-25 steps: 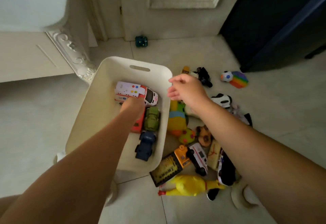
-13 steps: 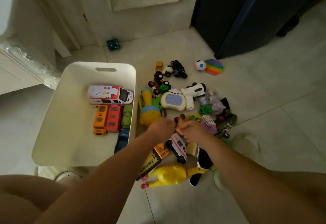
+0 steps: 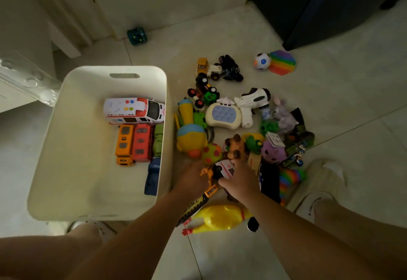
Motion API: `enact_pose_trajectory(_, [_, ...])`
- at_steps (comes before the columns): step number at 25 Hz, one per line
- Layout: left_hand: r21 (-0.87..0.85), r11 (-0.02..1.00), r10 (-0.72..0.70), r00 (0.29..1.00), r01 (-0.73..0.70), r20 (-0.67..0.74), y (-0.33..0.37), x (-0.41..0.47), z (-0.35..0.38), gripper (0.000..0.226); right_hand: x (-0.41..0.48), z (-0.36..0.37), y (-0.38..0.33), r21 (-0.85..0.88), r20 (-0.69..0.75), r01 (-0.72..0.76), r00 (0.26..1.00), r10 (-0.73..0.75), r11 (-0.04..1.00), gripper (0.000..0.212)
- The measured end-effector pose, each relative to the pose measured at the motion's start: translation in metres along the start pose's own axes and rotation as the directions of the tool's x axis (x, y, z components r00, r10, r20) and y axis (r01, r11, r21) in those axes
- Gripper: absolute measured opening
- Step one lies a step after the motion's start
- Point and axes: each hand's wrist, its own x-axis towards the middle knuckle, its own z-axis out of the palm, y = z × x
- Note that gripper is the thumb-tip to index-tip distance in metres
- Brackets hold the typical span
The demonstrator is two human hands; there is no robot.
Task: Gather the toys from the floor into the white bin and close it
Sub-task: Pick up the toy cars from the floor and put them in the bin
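Note:
The white bin [image 3: 72,138] stands open on the floor at the left. Inside lie a white ambulance [image 3: 134,110], an orange bus [image 3: 124,144], a red bus [image 3: 142,142], a green car and a blue car. To the right of the bin a heap of toys covers the floor. My left hand [image 3: 192,181] is closed on the orange and black excavator toy [image 3: 206,188]. Beside it my right hand [image 3: 240,181] grips a small white and red toy car [image 3: 224,167]. A yellow rubber chicken [image 3: 217,219] lies under my forearms.
A white game console [image 3: 223,114], a white toy gun [image 3: 253,101], small trucks [image 3: 209,69], a ball [image 3: 262,61] and a rainbow pad [image 3: 283,61] lie farther out. A green cube [image 3: 137,35] sits by the door. My shoes [image 3: 317,182] flank the heap; a dark cabinet [image 3: 319,4] stands behind.
My left hand left the bin and came to the toy heap. Both hands dropped a little lower and closed on the excavator and the small white car. The view tilted down.

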Motion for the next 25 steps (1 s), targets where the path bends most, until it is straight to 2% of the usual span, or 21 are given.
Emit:
enact_pose_trajectory(2, [-0.162,0.986,-0.035,0.999,0.034,-0.003,0.006,0.003,0.002,0.033,-0.006,-0.017,-0.005,0.276,0.036,-0.018,0.999,0.009,0.961,0.046])
enact_pose_trajectory(4, [-0.321,0.945,-0.065,0.998,0.060,-0.006,0.021,-0.006,0.000,0.042,-0.012,-0.029,-0.014,0.472,0.013,0.023,0.999,-0.033,0.881,0.036])
enact_pose_trajectory(5, [-0.444,0.892,-0.085,0.996,0.086,0.023,0.028,-0.008,-0.002,0.046,-0.017,-0.032,-0.019,0.522,-0.016,0.074,0.997,-0.077,0.850,0.038])
enact_pose_trajectory(7, [-0.715,0.664,-0.156,0.975,0.221,0.157,0.045,-0.017,-0.013,0.050,-0.026,-0.036,-0.032,0.562,-0.080,0.177,0.984,-0.160,0.808,0.034])
enact_pose_trajectory(8, [-0.783,0.558,-0.175,0.962,0.274,0.212,0.049,-0.021,-0.020,0.052,-0.030,-0.036,-0.037,0.552,-0.097,0.213,0.977,-0.192,0.806,0.030])
enact_pose_trajectory(10, [-0.815,0.508,-0.198,0.958,0.280,0.206,0.053,-0.024,-0.033,0.051,-0.036,-0.039,-0.045,0.494,-0.140,0.273,0.962,-0.234,0.826,0.018])
enact_pose_trajectory(11, [-0.810,0.530,-0.209,0.964,0.252,0.163,0.051,-0.025,-0.039,0.049,-0.035,-0.040,-0.049,0.489,-0.184,0.293,0.955,-0.231,0.821,0.022])
enact_pose_trajectory(13, [-0.778,0.597,-0.229,0.971,0.198,0.071,0.047,-0.026,-0.051,0.051,-0.029,-0.041,-0.054,0.497,-0.269,0.250,0.955,-0.127,0.831,0.035])
enact_pose_trajectory(15, [-0.755,0.634,-0.228,0.973,0.167,0.024,0.043,-0.029,-0.060,0.045,-0.023,-0.035,-0.050,0.367,-0.182,0.135,0.981,-0.071,0.921,0.024])
enact_pose_trajectory(16, [-0.761,0.630,-0.216,0.976,0.153,0.017,0.040,-0.029,-0.064,0.042,-0.026,-0.028,-0.047,0.228,-0.030,0.108,0.994,-0.104,0.968,0.017])
enact_pose_trajectory(17, [-0.770,0.620,-0.204,0.979,0.151,0.027,0.039,-0.030,-0.066,0.041,-0.027,-0.017,-0.040,0.102,0.158,0.128,0.977,-0.143,0.986,0.029])
enact_pose_trajectory(18, [-0.773,0.616,-0.188,0.981,0.148,0.038,0.037,-0.031,-0.069,0.042,-0.030,-0.006,-0.036,0.005,0.285,0.163,0.946,-0.158,0.987,0.053])
enact_pose_trajectory(19, [-0.772,0.619,-0.171,0.984,0.143,0.045,0.037,-0.033,-0.072,0.044,-0.031,0.004,-0.035,-0.049,0.343,0.188,0.926,-0.160,0.981,0.072])
enact_pose_trajectory(20, [-0.764,0.631,-0.153,0.987,0.137,0.050,0.036,-0.034,-0.073,0.047,-0.030,0.014,-0.035,-0.077,0.339,0.198,0.927,-0.161,0.977,0.081])
enact_pose_trajectory(22, [-0.756,0.642,-0.116,0.991,0.129,0.071,0.035,-0.037,-0.076,0.053,-0.025,0.031,-0.039,-0.133,0.293,0.217,0.941,-0.171,0.967,0.080])
enact_pose_trajectory(25, [-0.825,0.546,-0.021,0.986,0.149,0.164,0.039,-0.048,-0.084,0.051,-0.024,0.037,-0.045,-0.117,0.209,0.199,0.963,-0.172,0.973,0.069])
